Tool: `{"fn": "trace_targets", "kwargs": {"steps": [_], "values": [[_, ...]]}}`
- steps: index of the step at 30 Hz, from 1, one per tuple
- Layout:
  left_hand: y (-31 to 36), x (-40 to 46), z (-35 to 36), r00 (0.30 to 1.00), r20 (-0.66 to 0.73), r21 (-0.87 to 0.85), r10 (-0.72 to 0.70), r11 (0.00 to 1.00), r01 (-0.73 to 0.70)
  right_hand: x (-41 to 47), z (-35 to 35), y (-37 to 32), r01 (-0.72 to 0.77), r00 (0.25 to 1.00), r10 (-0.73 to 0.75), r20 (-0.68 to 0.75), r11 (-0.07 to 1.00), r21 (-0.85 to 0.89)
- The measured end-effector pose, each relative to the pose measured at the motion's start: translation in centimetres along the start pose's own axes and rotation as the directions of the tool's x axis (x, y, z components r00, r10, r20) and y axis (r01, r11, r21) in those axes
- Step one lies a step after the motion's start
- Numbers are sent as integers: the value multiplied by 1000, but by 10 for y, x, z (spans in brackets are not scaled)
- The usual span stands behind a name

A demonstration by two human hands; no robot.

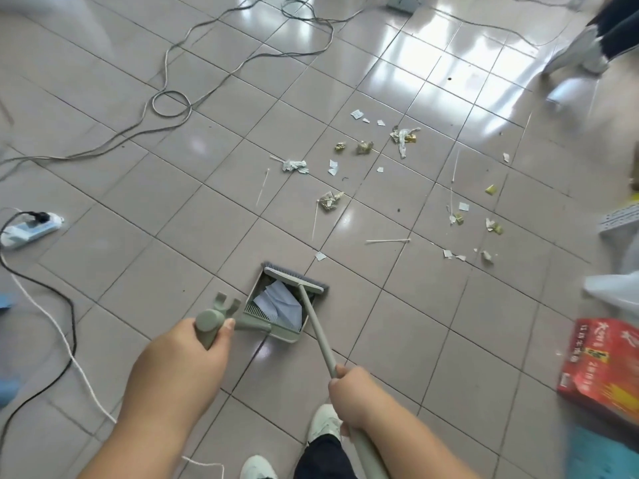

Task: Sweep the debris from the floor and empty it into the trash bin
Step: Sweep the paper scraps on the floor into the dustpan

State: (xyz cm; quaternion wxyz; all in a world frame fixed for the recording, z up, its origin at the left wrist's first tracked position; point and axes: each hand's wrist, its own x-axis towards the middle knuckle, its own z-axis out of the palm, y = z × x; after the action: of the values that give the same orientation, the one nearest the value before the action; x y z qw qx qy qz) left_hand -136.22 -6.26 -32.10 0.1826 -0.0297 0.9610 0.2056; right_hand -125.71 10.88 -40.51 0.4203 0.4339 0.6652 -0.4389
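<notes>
Most of the scattered paper and wrapper debris (363, 146) lies unswept on the tiled floor (103, 288) at centre right. Only folded white paper (281, 300) sits in the green plastic dustpan (276, 305). Left hand (179, 357) grips its handle; right hand (356, 392) is closed around the green broom (294, 278). No trash bin is visible.

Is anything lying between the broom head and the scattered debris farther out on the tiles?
Nothing visible blocks it. The broom head sits at the dustpan mouth, and only bare floor lies between it and the debris. The grey cables and power strip lie off to the left.
</notes>
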Motion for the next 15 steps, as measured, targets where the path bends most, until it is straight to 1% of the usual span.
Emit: {"fn": "trace_targets", "kwargs": {"steps": [7, 9, 12, 15], "values": [[32, 45, -2, 997, 45, 25, 61, 998, -62, 7, -31, -35, -29, 1000, 30, -6, 994, 110], [39, 60, -7, 995, 76, 37, 62, 997, -65, 2, -43, -45, -29, 999, 35, -39, 991, 134], [49, 78, -13, 991, 120, 42, 56, 997, -62, -7, -61, -55, -22, 996, 40, -80, 976, 214], [56, 91, -14, 984, 163, 89, 68, 993, -83, -7, -81, -70, -2, 987, 40, -154, 971, 239]]}}
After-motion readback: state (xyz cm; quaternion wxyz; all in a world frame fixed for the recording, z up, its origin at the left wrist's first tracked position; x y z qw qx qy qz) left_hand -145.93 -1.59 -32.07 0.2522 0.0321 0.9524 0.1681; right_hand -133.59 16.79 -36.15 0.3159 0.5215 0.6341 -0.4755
